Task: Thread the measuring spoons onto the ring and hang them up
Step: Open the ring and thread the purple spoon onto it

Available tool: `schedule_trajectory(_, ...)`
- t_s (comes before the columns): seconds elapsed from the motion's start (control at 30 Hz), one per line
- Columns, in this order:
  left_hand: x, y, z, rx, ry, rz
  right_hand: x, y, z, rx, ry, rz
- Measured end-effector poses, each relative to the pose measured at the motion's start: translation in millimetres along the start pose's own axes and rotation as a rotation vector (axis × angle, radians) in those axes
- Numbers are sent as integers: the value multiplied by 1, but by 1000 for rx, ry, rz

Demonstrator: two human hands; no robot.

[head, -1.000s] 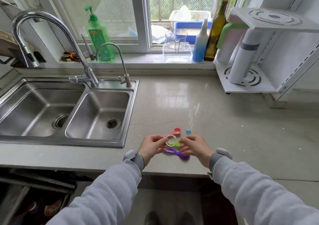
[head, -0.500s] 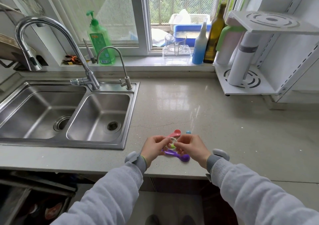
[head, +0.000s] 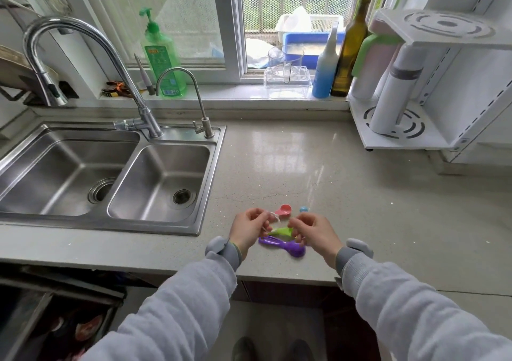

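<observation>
The left hand [head: 248, 229] pinches the white ring [head: 273, 219]. The right hand [head: 311, 232] pinches the green spoon [head: 281, 232], handle toward the ring. Purple spoon [head: 285, 245] lies on the worktop [head: 304, 167] under both hands. The little hole could miss the ring, and the spoon might slip.

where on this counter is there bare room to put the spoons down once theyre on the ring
Most of the counter is bare: the wide patch right of the right hand, up to the white rack, and the strip between the sink and the windowsill. It is crowded only by the hands, where the purple spoon, pink spoon and blue spoon lie.
</observation>
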State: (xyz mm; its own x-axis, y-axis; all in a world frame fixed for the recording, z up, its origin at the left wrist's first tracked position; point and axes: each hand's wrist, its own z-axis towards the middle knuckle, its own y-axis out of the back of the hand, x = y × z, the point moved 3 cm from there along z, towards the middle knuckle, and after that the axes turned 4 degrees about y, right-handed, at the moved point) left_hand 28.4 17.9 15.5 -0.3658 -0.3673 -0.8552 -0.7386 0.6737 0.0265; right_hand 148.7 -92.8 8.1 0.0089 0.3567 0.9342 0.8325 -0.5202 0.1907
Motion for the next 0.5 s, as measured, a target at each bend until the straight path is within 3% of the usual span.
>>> schedule_trajectory(0.13,-6,21,12,-40,-5,-33,-4,11,21,-59,140,-579)
schedule_trajectory(0.3,1,32,13,-70,2,-85,-19,-29,32,243,297,-977)
schedule_trajectory(0.5,10,43,11,-92,16,-142,-27,-52,40,308,320,-1125)
